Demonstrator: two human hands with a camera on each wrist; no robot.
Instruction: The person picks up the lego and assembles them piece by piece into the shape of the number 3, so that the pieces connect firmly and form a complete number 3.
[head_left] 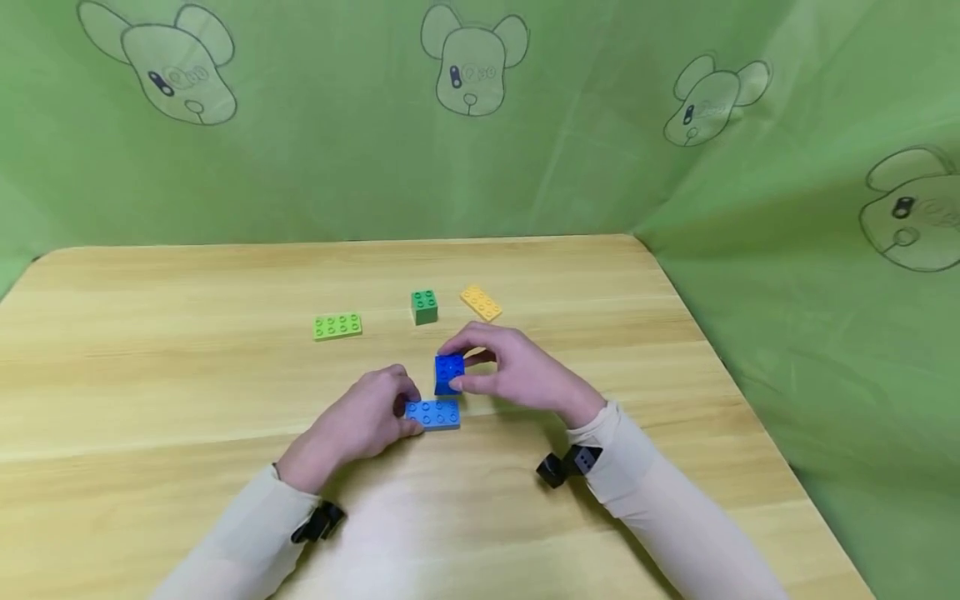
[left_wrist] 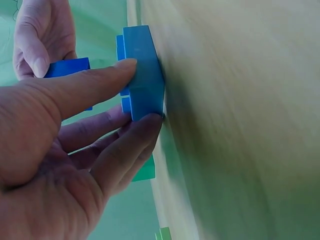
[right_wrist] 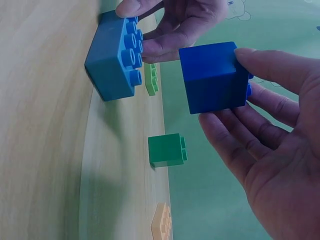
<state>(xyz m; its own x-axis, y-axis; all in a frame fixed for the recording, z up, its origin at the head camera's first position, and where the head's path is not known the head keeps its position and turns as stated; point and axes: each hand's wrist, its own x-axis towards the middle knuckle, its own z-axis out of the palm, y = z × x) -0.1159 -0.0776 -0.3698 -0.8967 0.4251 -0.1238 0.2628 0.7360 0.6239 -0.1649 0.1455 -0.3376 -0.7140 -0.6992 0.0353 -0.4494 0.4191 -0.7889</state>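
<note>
Brick in dark blue [head_left: 448, 375] is being held above the counter [head_left: 187, 500], studs facing up, just beyond the brick in light blue [head_left: 432, 414] and apart from it. It is being carried at the fingertips of the right grip [head_left: 513, 362], well out from the palm. By that grip it is being pinched with the thumb on the near side and the fingers on the far side, parted by no more than the brick between them; its underside is being left uncovered.

The light blue brick, also stud side up, is being gripped at its left end by the left grip [head_left: 367, 417], the thumb being pressed to the near side and fingers being set against the far side, while its right end is being left free. Whether its underside is being fully borne by the counter cannot be told.

Farther out, three more bricks are being supported by the counter, untouched: a dark green block [head_left: 424, 307] beyond the dark blue brick, a lime plate [head_left: 337, 327] to the left, and a yellow plate [head_left: 481, 302] lying aslant to the right. Behind them, the counter is being bordered by green cloth [head_left: 330, 167] printed with animal heads.
</note>
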